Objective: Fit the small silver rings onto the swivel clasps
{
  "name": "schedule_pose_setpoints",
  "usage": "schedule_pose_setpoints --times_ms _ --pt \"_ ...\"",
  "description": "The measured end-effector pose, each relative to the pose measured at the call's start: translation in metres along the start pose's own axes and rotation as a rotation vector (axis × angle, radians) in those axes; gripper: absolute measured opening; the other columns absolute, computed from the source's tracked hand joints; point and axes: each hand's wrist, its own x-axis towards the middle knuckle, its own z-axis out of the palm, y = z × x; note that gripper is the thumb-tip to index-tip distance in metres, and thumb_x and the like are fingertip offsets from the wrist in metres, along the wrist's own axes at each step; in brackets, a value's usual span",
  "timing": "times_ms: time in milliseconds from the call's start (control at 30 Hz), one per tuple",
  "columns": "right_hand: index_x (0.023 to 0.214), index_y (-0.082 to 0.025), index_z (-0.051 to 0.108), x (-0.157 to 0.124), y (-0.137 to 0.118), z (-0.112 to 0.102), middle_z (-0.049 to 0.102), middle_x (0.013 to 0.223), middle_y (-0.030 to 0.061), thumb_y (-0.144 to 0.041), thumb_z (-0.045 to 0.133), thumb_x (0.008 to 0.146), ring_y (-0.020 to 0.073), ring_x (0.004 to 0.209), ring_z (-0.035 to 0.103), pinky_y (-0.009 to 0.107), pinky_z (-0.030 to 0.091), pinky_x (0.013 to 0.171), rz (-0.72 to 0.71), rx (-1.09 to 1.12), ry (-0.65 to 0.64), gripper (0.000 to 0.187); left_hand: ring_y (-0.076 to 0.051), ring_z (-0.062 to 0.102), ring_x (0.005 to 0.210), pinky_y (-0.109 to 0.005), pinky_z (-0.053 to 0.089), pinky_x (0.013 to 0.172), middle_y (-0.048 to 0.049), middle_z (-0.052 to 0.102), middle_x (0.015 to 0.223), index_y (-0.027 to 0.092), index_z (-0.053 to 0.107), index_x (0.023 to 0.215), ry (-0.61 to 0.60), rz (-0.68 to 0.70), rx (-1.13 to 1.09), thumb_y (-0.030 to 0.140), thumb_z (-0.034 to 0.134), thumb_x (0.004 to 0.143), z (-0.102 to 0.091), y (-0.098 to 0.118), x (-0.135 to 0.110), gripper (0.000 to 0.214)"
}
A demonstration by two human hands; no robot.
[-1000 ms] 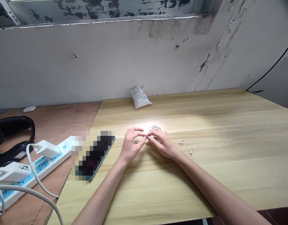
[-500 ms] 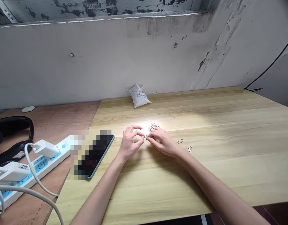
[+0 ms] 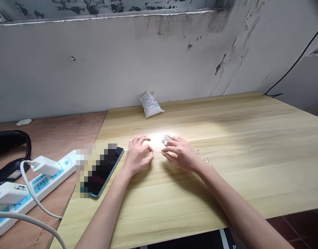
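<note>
Wooden table (image 3: 234, 180), metal rings (image 3: 166, 139), nearby phone (image 3: 107, 169)

On the worktop (image 3: 239, 180), a pile of small metal rings (image 3: 166, 139) lies just behind the right hand (image 3: 181, 154), with two clasps (image 3: 207, 159) just beyond it to the right. A phone (image 3: 105, 171) lies just left of the left hand (image 3: 137, 155). A sack (image 3: 150, 104) stands well behind both hands, and a power strip (image 3: 41, 186) lies on a board (image 3: 57, 131) further left.

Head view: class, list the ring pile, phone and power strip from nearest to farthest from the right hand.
From the right hand:
1. ring pile, just ahead of it
2. phone, to its left, past the left hand
3. power strip, farthest left, on the brown board
</note>
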Motion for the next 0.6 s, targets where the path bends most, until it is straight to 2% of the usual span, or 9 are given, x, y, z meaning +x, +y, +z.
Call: schedule_pose_setpoints --times_ms 133,200,333,433,600 --pt "0.079 -0.021 0.07 -0.011 0.003 -0.01 0.063 0.078 0.0055 -0.028 0.054 0.094 0.0191 0.078 0.049 0.033 0.035 0.07 0.045 -0.015 -0.162 0.023 -0.028 0.048 0.126 -0.055 0.024 0.114 -0.0048 0.062 0.12 0.023 0.063 0.071 -0.024 0.005 0.074 0.019 0.06 0.076 -0.011 -0.011 0.0 0.006" --pt "0.077 -0.022 0.069 -0.015 0.002 -0.013 0.063 0.078 0.0061 -0.028 0.052 0.094 0.02 0.079 0.05 0.035 0.036 0.072 0.047 -0.016 -0.195 0.025 -0.029 0.046 0.127 -0.056 0.022 0.115 -0.0048 0.062 0.12 0.022 0.062 0.069 -0.059 0.028 0.061 0.02 0.061 0.074 -0.014 -0.013 -0.001 0.006" --pt "0.078 -0.021 0.069 -0.017 0.006 -0.008 0.064 0.078 0.0069 -0.031 0.051 0.095 0.0212 0.079 0.051 0.036 0.036 0.073 0.125 -0.025 -0.14 0.027 -0.029 0.046 0.127 -0.057 0.019 0.117 -0.0043 0.063 0.118 0.022 0.059 0.065 -0.11 0.064 0.0 0.018 0.062 0.07 -0.015 -0.012 -0.002 0.008" --pt "0.078 -0.02 0.07 -0.008 0.012 0.003 0.065 0.081 0.0085 -0.032 0.054 0.093 0.0229 0.081 0.052 0.037 0.036 0.075 0.198 -0.136 -0.118 0.025 -0.028 0.048 0.124 -0.058 0.017 0.118 -0.0044 0.063 0.116 0.022 0.057 0.063 -0.135 0.074 -0.025 0.018 0.061 0.069 -0.014 -0.011 -0.003 0.009" --pt "0.07 -0.017 0.067 0.01 0.015 0.018 0.066 0.08 0.011 -0.024 0.05 0.094 0.0226 0.079 0.053 0.038 0.033 0.075 0.144 -0.353 -0.181 0.03 -0.027 0.048 0.124 -0.058 0.013 0.118 -0.0046 0.063 0.115 0.022 0.056 0.065 -0.118 0.068 -0.009 0.022 0.061 0.072 -0.01 -0.008 -0.004 0.009"
